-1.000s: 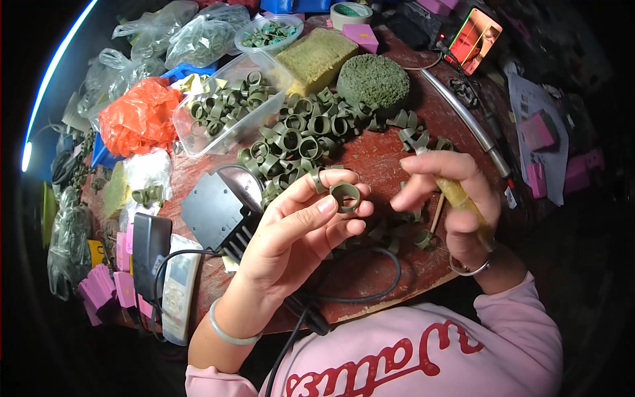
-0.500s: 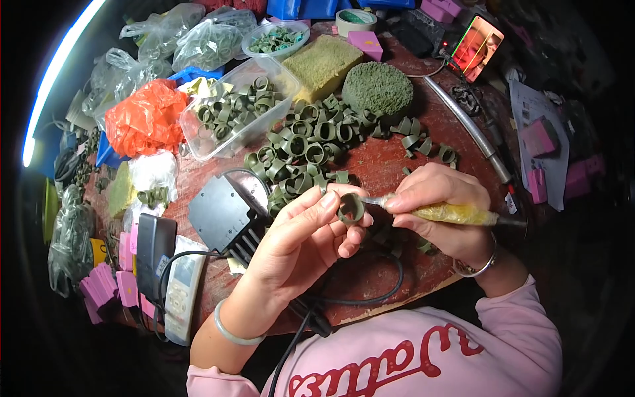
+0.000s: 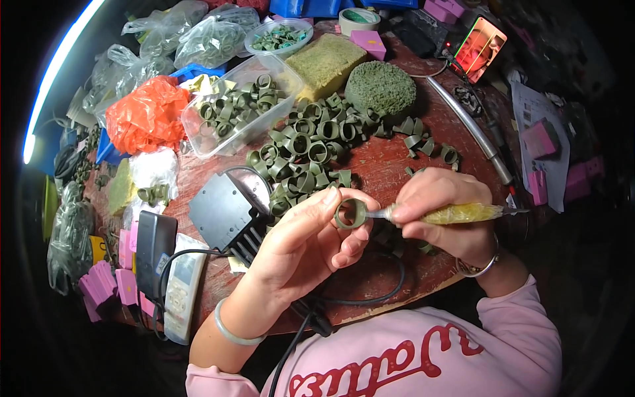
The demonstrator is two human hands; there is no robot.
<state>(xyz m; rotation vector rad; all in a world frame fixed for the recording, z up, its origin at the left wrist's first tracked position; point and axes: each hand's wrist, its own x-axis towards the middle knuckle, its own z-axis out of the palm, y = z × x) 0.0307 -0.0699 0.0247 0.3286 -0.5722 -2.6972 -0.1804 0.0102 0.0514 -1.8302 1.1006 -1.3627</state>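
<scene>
Head view: from where I'm standing, the left hand [image 3: 294,235] is pinching one dark-green ring [image 3: 360,210] between thumb and fingers, and the right hand [image 3: 446,198] is gripping one yellow-handled hand tool [image 3: 460,213], its metal tip apparently touching the ring's right side. Work on this ring is seemingly under way. Beyond the left hand, a heap of loose rings [image 3: 311,153] is lying, too many for counting; farther off leftward, one clear plastic tub [image 3: 264,128] is holding over a dozen more. Which are finished, I'm not managing to tell.
</scene>
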